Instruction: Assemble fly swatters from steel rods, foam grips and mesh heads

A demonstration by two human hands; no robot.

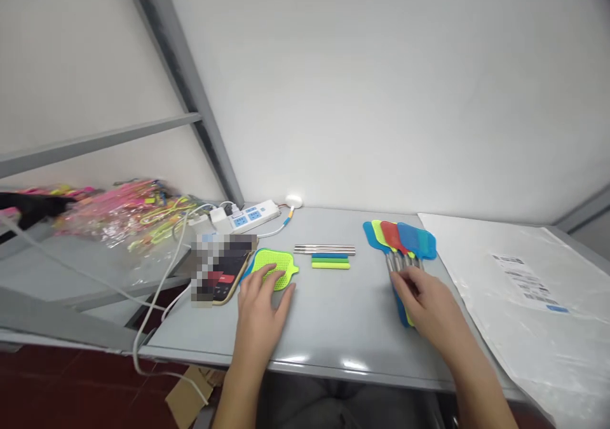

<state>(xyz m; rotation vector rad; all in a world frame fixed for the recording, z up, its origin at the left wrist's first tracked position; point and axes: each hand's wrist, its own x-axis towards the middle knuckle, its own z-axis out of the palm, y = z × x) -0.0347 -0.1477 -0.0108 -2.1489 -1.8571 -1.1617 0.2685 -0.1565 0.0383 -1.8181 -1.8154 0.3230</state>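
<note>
My left hand (261, 302) rests with spread fingers on a yellow-green fly swatter head (279, 262); a blue one lies partly hidden beneath it. To its right lie several thin metal rods (324, 249) side by side, and below them blue, green and yellow-green handle tubes (330, 265) in a row. My right hand (424, 299) closes thumb and fingers at the shafts of a fanned group of fly swatters. The group's heads, such as the red one (391, 234) and the blue one (410, 235), point to the back. My hand covers part of the handles.
A phone (231, 270) lies left of my left hand, near a white power strip (255, 216) with cables hanging over the table edge. A large white plastic sheet (505, 289) covers the right side. Bagged colourful items (128, 213) sit at far left.
</note>
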